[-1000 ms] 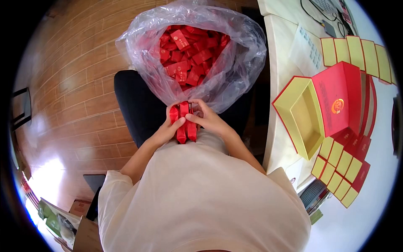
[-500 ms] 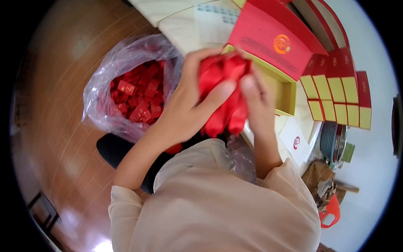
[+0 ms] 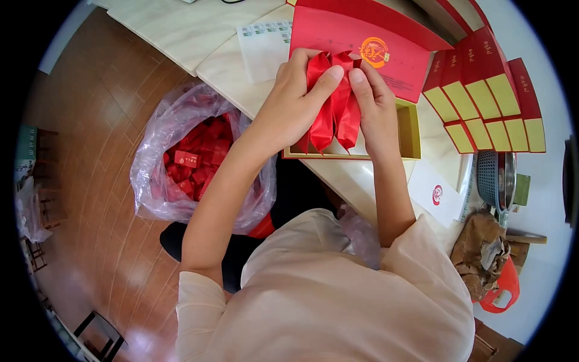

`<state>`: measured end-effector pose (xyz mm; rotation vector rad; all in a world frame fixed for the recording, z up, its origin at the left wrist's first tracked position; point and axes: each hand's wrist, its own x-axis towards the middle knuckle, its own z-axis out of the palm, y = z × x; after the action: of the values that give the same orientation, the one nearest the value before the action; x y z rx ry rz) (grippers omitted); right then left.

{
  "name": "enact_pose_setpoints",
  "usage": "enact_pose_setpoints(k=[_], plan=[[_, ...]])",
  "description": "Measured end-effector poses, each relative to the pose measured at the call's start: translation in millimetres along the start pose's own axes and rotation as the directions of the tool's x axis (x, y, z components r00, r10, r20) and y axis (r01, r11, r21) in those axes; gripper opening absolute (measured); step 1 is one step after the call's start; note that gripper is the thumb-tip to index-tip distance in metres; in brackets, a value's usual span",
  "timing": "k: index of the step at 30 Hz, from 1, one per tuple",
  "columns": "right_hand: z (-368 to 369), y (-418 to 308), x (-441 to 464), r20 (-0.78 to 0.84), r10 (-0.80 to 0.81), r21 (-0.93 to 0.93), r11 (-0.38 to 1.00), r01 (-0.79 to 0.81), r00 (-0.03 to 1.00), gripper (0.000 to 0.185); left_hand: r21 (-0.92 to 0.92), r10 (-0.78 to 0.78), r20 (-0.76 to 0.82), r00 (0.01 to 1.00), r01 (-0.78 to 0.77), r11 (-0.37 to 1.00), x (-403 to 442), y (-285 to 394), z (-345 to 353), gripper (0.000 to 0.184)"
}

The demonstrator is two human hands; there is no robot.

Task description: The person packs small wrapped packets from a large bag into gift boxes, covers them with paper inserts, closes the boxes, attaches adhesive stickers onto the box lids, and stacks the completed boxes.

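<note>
Above a pale surface (image 3: 172, 36), holding red packets (image 3: 333, 114) at one o'clock, over an open box (image 3: 412, 130).
Gripping from either side with left hand (image 3: 295, 99) and right hand (image 3: 380, 111), curled partly closed; near a plastic bag (image 3: 148, 163) of red packs (image 3: 202, 160) at nine o'clock, stacked boxes (image 3: 485, 99) at two.

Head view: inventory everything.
held packets: at least two, red, between hands
open box: one, red-yellow, beneath held packets
closed boxes: many, red-yellow, table's right
plastic bag: one, clear, beside table
loose packets: many, red, inside plastic bag
printed sheet: one, white, on table
card: one, white, table's edge
basket: one, greyish, far right
crumpled paper: one, brown, right
handled bag: one, red, beside paper
table: one, cream, ahead
floor: one, brown, left
left hand: one, on held packets
right hand: one, likewise
</note>
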<state>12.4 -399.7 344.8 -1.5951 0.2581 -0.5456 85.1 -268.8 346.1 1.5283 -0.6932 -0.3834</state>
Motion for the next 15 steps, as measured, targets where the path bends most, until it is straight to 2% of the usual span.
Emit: enact_pose_setpoints(k=[1, 3, 4, 6, 9, 15], plan=[[-2.2, -0.2, 1.8, 0.032, -0.009, -0.031, 0.999, 0.010, 0.999, 0.041, 0.003, 0.001, 0.000, 1.000, -0.001, 1.000, -0.2, -3.9, 0.2, 0.046], [-5.1, 11.1, -1.3, 0.047, 0.005, -0.102, 0.995, 0.000, 0.999, 0.040, 0.273, 0.160, -0.113, 0.981, -0.124, 0.954, -3.9, -19.2, 2.6, 0.045], [-4.1, 15.4, -5.2, 0.063, 0.045, -0.141, 0.989, -0.036, 0.997, 0.039, 0.273, 0.156, -0.117, 0.981, -0.119, 0.954, -6.2, -23.4, 2.5, 0.045], [-3.8, 15.5, -11.1, 0.107, 0.123, -0.178, 0.979, -0.102, 0.987, 0.036, 0.419, 0.121, -0.150, 0.981, -0.048, 0.907, -12.6, -30.5, 0.5, 0.041], [-4.9, 19.7, -10.3, 0.191, 0.158, -0.226, 0.968, -0.113, 0.969, 0.034, 0.465, 0.086, -0.126, 0.988, -0.018, 0.885, -16.9, -23.6, -6.4, 0.039], [-2.9, 17.8, -10.6, 0.232, 0.171, -0.245, 0.963, -0.113, 0.958, 0.029, 0.465, 0.074, -0.169, 0.983, 0.014, 0.885, -19.8, -20.5, -9.6, 0.035]])
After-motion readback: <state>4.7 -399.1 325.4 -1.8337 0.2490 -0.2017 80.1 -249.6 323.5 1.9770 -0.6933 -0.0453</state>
